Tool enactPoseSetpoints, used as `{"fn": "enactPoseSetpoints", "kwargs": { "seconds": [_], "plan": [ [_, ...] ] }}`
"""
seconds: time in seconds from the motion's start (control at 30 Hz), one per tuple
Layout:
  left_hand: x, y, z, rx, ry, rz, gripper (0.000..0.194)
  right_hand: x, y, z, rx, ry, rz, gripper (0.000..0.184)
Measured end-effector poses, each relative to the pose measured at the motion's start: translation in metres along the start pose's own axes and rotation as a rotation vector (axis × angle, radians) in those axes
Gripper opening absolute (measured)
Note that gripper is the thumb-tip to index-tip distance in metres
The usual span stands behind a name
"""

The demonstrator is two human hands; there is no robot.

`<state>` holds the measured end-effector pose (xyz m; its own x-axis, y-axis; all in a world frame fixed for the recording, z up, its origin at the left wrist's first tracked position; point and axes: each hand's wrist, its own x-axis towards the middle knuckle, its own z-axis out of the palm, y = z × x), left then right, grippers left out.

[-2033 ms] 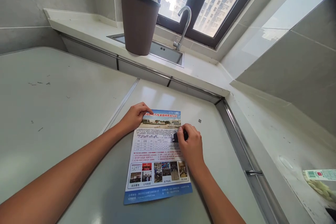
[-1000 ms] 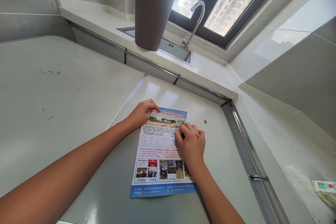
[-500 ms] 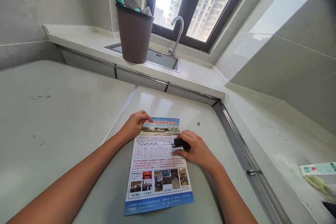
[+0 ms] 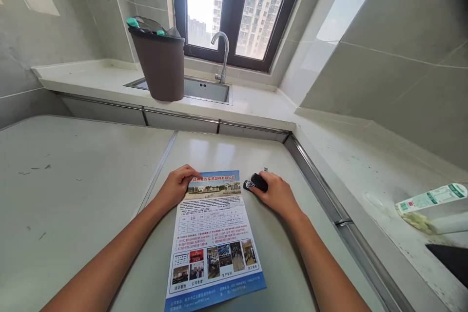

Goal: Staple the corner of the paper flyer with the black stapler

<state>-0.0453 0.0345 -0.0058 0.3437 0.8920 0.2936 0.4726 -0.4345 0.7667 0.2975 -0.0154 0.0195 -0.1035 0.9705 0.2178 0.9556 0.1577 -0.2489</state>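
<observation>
A printed flyer with a blue border, red heading and small photos lies flat on the pale table. My left hand is closed at its upper left corner, fingertips gripping the edge. In my right hand is a small black stapler, its front end pointing left, just beyond the flyer's upper right edge. Several thin staple-like marks show on the flyer's right side. Just past my right fingers lies a short strip of staples.
Loose staples are scattered on the table's left side. A brown bin stands by the sink and faucet at the back. On the right counter lies a green-and-white package. A metal-edged ledge borders the table.
My right hand has moved the stapler off the flyer, up and to the right. The left hand stays at the flyer's corner. The camera view has shifted, so the background appears further left.
</observation>
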Motion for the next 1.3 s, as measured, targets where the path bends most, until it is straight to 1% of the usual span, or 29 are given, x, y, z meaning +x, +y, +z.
{"fn": "enactPoseSetpoints", "kwargs": {
  "seconds": [0.1, 0.17, 0.37, 0.53, 0.63, 0.73, 0.87, 0.93, 1.0, 1.07, 1.1, 1.13, 1.17, 1.23, 1.3],
  "plan": [
    [0.0, 0.001, -0.001, 0.002, -0.009, -0.009, 0.036, -0.001, -0.003, 0.0, 0.016, -0.027, 0.019, 0.016],
    [0.0, 0.001, -0.001, 0.002, -0.01, -0.017, 0.034, -0.002, -0.003, 0.001, 0.029, -0.031, 0.039, 0.017],
    [0.001, 0.002, 0.0, 0.027, -0.005, -0.026, 0.032, 0.0, 0.0, 0.009, 0.104, 0.093, 0.091, 0.035],
    [0.001, 0.002, 0.0, 0.023, -0.006, -0.022, 0.032, 0.002, 0.001, 0.018, 0.155, 0.126, 0.086, 0.036],
    [0.001, 0.003, 0.0, 0.025, -0.004, -0.023, 0.032, 0.002, -0.004, 0.019, 0.224, 0.206, 0.042, 0.037],
    [0.001, 0.005, 0.0, 0.021, 0.008, -0.032, 0.031, 0.0, -0.022, 0.017, 0.286, 0.29, -0.034, 0.038],
    [0.001, 0.006, -0.001, 0.026, -0.004, -0.056, 0.027, -0.013, -0.061, 0.013, 0.301, 0.295, -0.191, 0.039],
    [0.0, 0.005, -0.001, 0.031, -0.011, -0.059, 0.028, -0.02, -0.08, 0.012, 0.268, 0.334, -0.273, 0.041],
    [0.0, 0.005, 0.0, 0.033, -0.005, -0.057, 0.029, -0.026, -0.092, 0.009, 0.236, 0.438, -0.317, 0.043],
    [0.0, 0.004, 0.0, 0.04, 0.005, -0.054, 0.029, -0.029, -0.099, 0.005, 0.243, 0.55, -0.296, 0.044],
    [0.0, 0.004, 0.001, 0.046, 0.007, -0.053, 0.029, -0.031, -0.101, 0.003, 0.264, 0.584, -0.267, 0.043],
    [0.0, 0.004, 0.001, 0.05, 0.005, -0.051, 0.029, -0.032, -0.103, 0.002, 0.295, 0.588, -0.234, 0.041],
    [0.0, 0.004, 0.001, 0.052, 0.0, -0.047, 0.029, -0.033, -0.105, 0.002, 0.332, 0.558, -0.213, 0.039],
    [0.0, 0.005, 0.001, 0.05, -0.011, -0.039, 0.028, -0.037, -0.111, 0.005, 0.388, 0.425, -0.222, 0.037],
    [0.0, 0.006, 0.0, 0.053, -0.027, -0.034, 0.028, -0.04, -0.12, 0.012, 0.406, 0.261, -0.27, 0.039]
  ]
}}
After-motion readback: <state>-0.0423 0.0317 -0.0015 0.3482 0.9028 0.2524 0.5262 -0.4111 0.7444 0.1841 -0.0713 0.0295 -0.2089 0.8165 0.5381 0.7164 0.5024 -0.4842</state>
